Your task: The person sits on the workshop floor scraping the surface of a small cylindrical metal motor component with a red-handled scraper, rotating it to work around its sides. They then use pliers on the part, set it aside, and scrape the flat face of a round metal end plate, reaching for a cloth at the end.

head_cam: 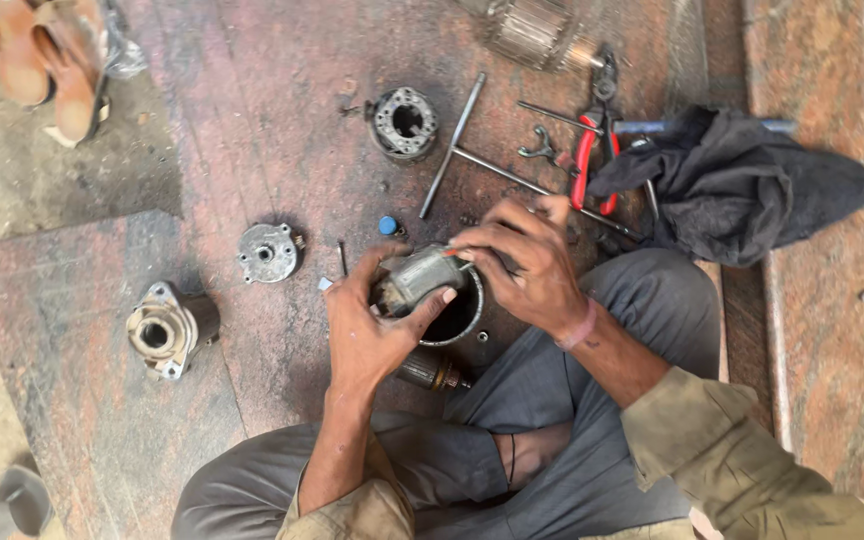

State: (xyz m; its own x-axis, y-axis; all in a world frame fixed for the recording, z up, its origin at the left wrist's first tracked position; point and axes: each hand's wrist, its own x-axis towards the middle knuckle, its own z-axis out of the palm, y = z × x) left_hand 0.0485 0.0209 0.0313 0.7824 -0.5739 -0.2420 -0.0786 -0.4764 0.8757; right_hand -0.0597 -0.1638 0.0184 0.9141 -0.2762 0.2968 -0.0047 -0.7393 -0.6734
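Partly hidden, a grey motor part [420, 277] sits gripped between left hand [377, 330] and right hand [522, 265].

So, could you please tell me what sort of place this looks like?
Probably an informal floor-level repair workshop: dismantled motor housings, red-handled pliers and a greasy black rag lie on the stained stone floor.

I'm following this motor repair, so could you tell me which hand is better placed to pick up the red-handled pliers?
The right hand, probably. It is on the same side as the red-handled pliers and nearer them, pinching only lightly at the small metal motor part, while the left hand grips and supports that part.
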